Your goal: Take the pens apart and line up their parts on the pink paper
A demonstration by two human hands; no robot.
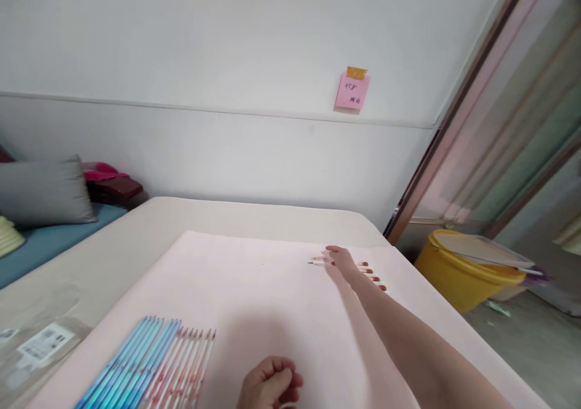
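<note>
On the counter (pixel 136 245), a pale pink sheet (pixel 254 300) carries two groups of pencils. A tight row of blue and pink pencils (pixel 149 360) lies near my left hand (pixel 270 385), curled shut on nothing. My right hand (pixel 341 262) reaches far across, fingers narrowed on one of the few pink pencils (pixel 370 274) spaced there. Most remain unmoved, I judge.

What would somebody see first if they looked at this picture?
Probably the row of blue and pink pencils at the near left of the pale pink sheet. Next, the right hand stretched far out, resting on a few more pencils. The left hand is curled near the bottom edge.
</note>
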